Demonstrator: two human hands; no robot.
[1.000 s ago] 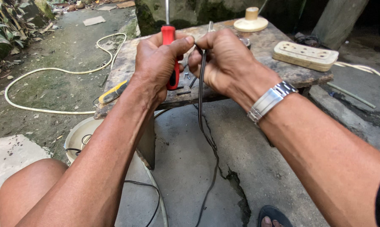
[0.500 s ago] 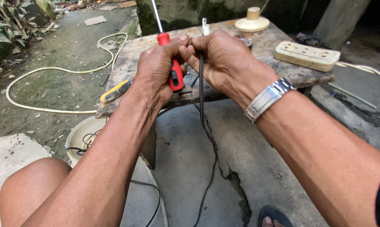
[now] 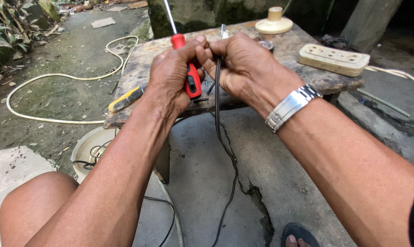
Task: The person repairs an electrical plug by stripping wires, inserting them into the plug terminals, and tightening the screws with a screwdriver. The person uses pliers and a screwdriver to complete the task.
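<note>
My left hand [image 3: 172, 75] is closed around a red-handled screwdriver [image 3: 188, 75], its metal shaft pointing up and away. My right hand [image 3: 243, 64], with a metal watch [image 3: 289, 106] on the wrist, pinches the upper end of a thin black cable [image 3: 223, 137] that hangs down toward the ground. Both hands meet fingertip to fingertip above the front edge of a worn wooden bench [image 3: 143, 59]. What the fingertips hold between them is hidden.
On the bench lie a cream power strip [image 3: 333, 59], a cream round lamp holder [image 3: 274, 23] and a yellow-handled tool [image 3: 127, 98]. A white cable [image 3: 56, 77] loops over the ground at left. A white round basin [image 3: 85, 148] with wires stands below the bench.
The screwdriver has tilted so its shaft leans left, and both hands have shifted slightly up and together; the cable still hangs from my right hand.
</note>
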